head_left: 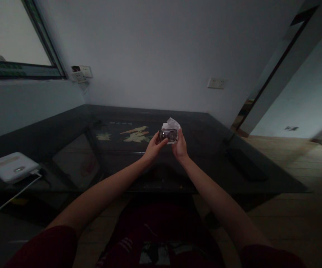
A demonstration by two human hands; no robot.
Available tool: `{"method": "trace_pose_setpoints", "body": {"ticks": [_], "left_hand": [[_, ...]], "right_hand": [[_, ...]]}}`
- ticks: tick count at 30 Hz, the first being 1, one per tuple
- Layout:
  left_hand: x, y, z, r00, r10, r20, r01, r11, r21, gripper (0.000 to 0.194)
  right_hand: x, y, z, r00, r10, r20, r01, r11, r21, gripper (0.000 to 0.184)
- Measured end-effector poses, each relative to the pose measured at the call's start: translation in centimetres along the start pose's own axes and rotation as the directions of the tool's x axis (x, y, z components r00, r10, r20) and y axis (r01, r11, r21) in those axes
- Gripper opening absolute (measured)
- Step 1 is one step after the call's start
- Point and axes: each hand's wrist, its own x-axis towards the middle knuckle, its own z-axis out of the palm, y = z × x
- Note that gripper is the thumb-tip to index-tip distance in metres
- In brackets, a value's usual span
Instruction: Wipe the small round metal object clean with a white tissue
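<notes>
Shadow fills the room, so many small parts are hard to see. Near the middle of the view, two hands hold a dark shiny thing (170, 134) over the black table (197, 167). It is smooth, wider than it is tall, and has little bright spots on it. It is too small and dim to tell just what it is. A crumpled white sheet (173, 123) sticks up behind it toward twelve o'clock; I cannot tell if it is paper or cloth.

The left hand (153, 146), at eight o'clock from the shiny thing, pinches it with the thumb across the front. Its other fingers are mostly hidden. The right hand (180, 146), at four o'clock, grips the other end and the sheet, and most of its fingers hide behind them.

Between three and four o'clock lies a long black thing (247, 165), almost lost against the table. Just below nine o'clock sits a white box (13, 167); its white cord (13, 199) runs out of view at eight o'clock. The window (13, 33) at ten o'clock is cut off too, and so is the dark red shirt (161, 223) at six o'clock.
</notes>
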Motion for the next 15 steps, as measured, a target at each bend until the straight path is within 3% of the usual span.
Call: {"method": "trace_pose_setpoints", "body": {"ticks": [5,10,15], "left_hand": [[0.1,0.3,0.2,0.996,-0.079,-0.038,0.070,0.977,-0.202,0.041],[0.3,0.3,0.2,0.999,-0.039,-0.035,0.032,0.984,-0.175,0.043],[0.2,0.2,0.1,0.999,-0.004,-0.032,0.004,1.000,0.017,0.055]], "right_hand": [[-1.5,-1.4,0.8,0.979,-0.165,0.118,0.188,0.957,-0.220,0.056],[-2.2,-2.9,1.2,0.933,-0.324,0.155,0.358,0.870,-0.339,0.048],[-1.3,-3.0,0.4,0.960,-0.277,0.041,0.276,0.909,-0.312,0.041]]}}
